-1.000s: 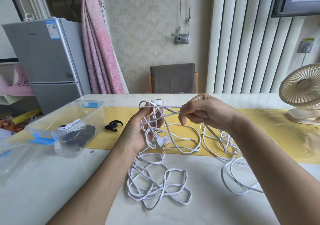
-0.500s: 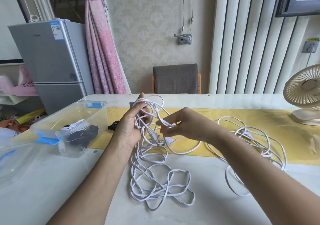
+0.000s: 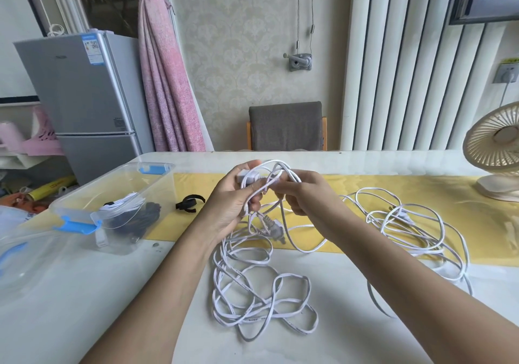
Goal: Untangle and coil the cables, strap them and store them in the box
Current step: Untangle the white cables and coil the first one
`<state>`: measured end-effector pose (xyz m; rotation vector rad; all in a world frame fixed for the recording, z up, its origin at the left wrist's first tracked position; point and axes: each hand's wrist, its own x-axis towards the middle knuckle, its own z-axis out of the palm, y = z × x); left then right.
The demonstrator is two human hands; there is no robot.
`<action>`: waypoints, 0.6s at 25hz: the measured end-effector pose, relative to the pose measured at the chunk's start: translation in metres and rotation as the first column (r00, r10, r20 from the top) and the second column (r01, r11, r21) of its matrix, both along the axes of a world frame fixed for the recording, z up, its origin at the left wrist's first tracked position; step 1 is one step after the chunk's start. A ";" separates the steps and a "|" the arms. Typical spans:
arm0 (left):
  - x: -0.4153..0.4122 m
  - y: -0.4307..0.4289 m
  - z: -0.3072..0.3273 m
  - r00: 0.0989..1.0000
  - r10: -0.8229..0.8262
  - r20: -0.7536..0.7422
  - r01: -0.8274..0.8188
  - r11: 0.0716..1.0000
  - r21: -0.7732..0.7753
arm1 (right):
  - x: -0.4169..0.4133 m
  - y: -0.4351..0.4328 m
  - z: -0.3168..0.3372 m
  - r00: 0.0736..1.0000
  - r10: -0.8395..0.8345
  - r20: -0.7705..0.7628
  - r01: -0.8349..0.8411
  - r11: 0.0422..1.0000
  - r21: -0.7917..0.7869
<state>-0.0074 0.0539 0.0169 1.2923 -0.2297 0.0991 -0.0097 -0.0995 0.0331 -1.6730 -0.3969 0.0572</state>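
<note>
Currently, in the head view, both hands are working over the middle of the table (image 3: 112,293). The left hand (image 3: 233,203) is gripping a gathered bunch of the white cable (image 3: 268,179), and its thumb is pressing a small white block (image 3: 243,176) on the cord against the fingers. The right hand (image 3: 306,195), at 3 o'clock of the left, is pinching a strand of the same bunch with curled fingers.

From the bunch the cable is hanging toward 6 o'clock. Its plug (image 3: 271,230) is dangling just below the hands, and the remainder is lying in a loose tangle on the table. A second cable (image 3: 404,217) is lying in loops at 3 o'clock, partly on the yellow runner (image 3: 365,184). A black strap (image 3: 188,203) is lying at 9 o'clock of the left hand, just beside the clear box (image 3: 165,184), which is already holding dark cords (image 3: 146,215).

Handling, as a judgement: the cord is looking light, thin and limp, so it is likely sliding and springing out of loose loops. Taking hold at the plug or the block is advisable, because these stiff parts are giving a firm anchor while the free hand is feeding strands through. Sharp pulling is risking tighter knots.
</note>
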 end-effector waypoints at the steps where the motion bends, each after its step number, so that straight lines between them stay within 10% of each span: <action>1: 0.001 0.002 -0.002 0.999 -0.042 -0.015 0.042 0.999 -0.003 | -0.001 0.001 0.000 1.000 0.003 -0.008 -0.003 1.000 0.022; 7: -0.001 0.000 -0.004 0.988 0.087 0.128 -0.130 0.916 0.380 | 0.006 -0.003 -0.003 0.993 -0.106 0.060 0.114 0.981 -0.159; 15: 0.005 0.001 -0.006 0.967 0.230 0.113 -0.245 0.957 0.155 | 0.008 -0.041 0.018 0.916 0.389 -0.094 -0.397 0.854 -0.335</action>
